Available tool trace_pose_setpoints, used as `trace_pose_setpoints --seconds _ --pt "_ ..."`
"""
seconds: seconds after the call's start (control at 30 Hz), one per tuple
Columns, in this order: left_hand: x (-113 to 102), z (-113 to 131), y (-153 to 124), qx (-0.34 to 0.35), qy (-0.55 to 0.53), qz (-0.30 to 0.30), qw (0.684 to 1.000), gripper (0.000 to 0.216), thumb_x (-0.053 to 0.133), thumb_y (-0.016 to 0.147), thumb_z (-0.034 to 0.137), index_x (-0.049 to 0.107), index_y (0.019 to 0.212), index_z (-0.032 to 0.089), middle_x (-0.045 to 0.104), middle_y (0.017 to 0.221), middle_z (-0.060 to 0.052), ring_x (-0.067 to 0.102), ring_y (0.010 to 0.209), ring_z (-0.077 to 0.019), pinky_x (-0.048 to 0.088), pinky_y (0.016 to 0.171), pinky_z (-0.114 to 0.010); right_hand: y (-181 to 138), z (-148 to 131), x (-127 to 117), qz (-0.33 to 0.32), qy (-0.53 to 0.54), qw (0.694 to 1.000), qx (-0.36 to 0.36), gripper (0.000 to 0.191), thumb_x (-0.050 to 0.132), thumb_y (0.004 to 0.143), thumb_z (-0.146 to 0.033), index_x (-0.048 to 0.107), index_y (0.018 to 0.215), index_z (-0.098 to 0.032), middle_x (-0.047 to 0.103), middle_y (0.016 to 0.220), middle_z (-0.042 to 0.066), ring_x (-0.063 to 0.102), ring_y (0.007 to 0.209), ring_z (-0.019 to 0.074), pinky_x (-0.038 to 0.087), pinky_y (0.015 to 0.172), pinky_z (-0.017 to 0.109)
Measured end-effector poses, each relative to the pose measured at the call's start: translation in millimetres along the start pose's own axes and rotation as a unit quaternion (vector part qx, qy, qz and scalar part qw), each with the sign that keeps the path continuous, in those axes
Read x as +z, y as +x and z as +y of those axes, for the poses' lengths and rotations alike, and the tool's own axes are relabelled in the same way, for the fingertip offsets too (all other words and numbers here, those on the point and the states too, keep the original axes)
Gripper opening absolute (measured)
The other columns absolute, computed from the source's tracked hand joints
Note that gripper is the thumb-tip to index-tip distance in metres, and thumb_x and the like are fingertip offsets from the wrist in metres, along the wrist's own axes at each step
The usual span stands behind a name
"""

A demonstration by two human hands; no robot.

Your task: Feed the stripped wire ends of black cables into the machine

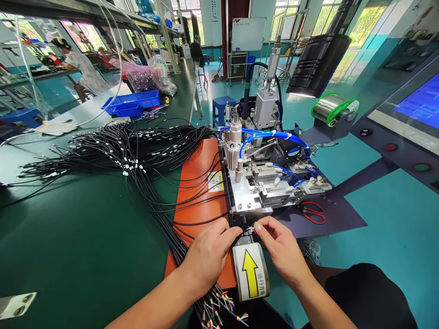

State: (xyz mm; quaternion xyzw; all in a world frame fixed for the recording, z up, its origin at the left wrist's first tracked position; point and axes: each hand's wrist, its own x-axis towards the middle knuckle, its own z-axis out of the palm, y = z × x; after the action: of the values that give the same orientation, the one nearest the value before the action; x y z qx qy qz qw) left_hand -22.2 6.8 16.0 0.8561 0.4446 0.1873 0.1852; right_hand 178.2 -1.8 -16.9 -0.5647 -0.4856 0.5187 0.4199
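My left hand is closed at the front of a small metal machine, thumb and fingers pressed round the end of a black cable, mostly hidden by the hand. Just right of it, my right hand pinches thin coloured wires at that cable's end. Both hands meet above a curved metal cover with a yellow arrow. Several black cables lie across an orange plate towards the machine's left edge. Below my left forearm, a cable bundle shows stripped, multicoloured ends.
A large heap of black cables covers the green bench. Behind it stand blue trays. Red-handled scissors lie right of the machine, below a solder wire spool and a control panel. A person sits far left.
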Motion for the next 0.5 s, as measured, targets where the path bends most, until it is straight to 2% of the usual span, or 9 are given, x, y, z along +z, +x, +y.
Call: trace_pose_setpoints --seconds 0.5 --pt "2.4 1.0 -0.1 0.023 0.091 0.001 0.996 0.03 0.039 0.097 0.01 0.062 0.113 0.02 0.051 0.086 -0.003 0.052 0.07 -0.0174 0.046 0.06 -0.028 -1.0 0.5 4.8 0.016 0.004 1.0 0.014 0.033 0.055 0.094 -0.05 0.061 0.084 -0.02 0.057 0.073 -0.002 0.048 0.067 0.0142 0.039 0.06 0.024"
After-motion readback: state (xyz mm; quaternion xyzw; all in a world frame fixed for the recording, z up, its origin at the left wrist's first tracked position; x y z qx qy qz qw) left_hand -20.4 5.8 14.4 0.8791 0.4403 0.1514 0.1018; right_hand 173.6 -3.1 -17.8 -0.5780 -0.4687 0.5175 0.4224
